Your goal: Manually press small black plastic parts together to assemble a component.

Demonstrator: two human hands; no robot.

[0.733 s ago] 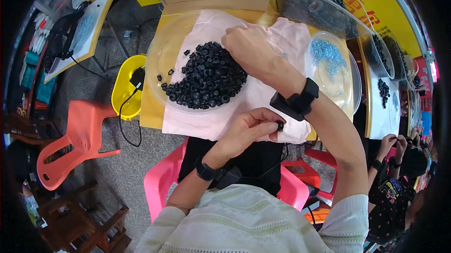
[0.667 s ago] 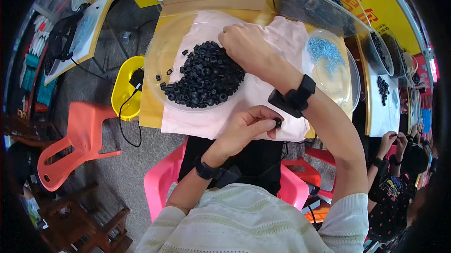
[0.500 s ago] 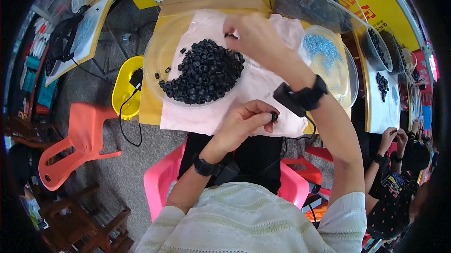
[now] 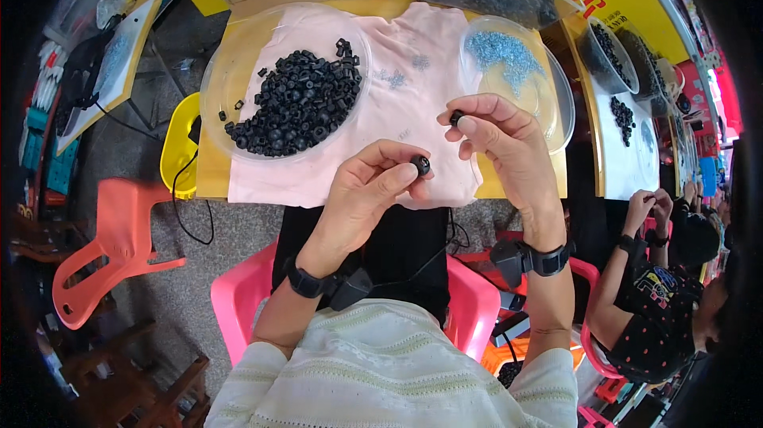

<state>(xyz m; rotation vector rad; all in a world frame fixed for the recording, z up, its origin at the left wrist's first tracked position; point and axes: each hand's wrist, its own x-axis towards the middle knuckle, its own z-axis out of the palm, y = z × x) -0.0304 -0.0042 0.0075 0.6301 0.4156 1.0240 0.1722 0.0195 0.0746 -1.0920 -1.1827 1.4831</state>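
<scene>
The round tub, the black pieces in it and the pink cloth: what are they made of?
The round tub looks like clear, smooth plastic: it is thin and see-through. The black pieces seem plastic, perhaps rubber: mostly dull, with small highlights. The pink cloth appears to be soft, matte fabric, judging by its creases and limp edge.

The left hand (image 4: pixel 364 196) pinches a round black piece (image 4: pixel 421 164); the right hand (image 4: pixel 510 146), near it, holds a small black part (image 4: pixel 456 117); beyond, a clear round tray (image 4: pixel 226 78) heaped with loose black components (image 4: pixel 298 102) stands on a pink cloth (image 4: pixel 417 106); to its right sits a clear dish (image 4: pixel 526 110) of pale blue bits (image 4: pixel 502 56).
</scene>
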